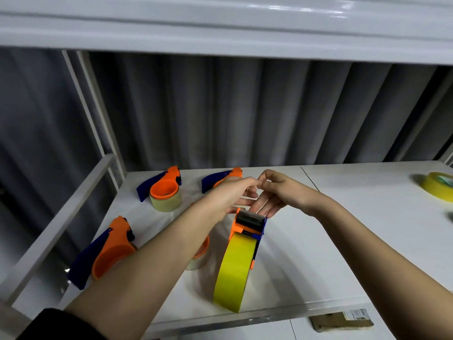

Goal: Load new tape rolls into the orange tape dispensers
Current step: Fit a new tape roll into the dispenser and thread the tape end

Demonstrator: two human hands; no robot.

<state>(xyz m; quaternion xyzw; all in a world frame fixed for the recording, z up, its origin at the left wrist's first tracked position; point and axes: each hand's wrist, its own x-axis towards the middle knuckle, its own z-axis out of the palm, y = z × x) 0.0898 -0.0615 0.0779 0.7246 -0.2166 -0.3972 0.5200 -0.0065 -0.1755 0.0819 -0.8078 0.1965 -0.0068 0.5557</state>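
Orange tape dispenser (247, 225) upright with yellow roll (235, 271), both hands pinching together above it, no legible writing.

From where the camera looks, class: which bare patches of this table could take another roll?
Free: the stretch between the upright yellow-roll dispenser and the loose yellow roll at the far right edge. Crowded: the left side, where three orange dispensers lie around the hands.
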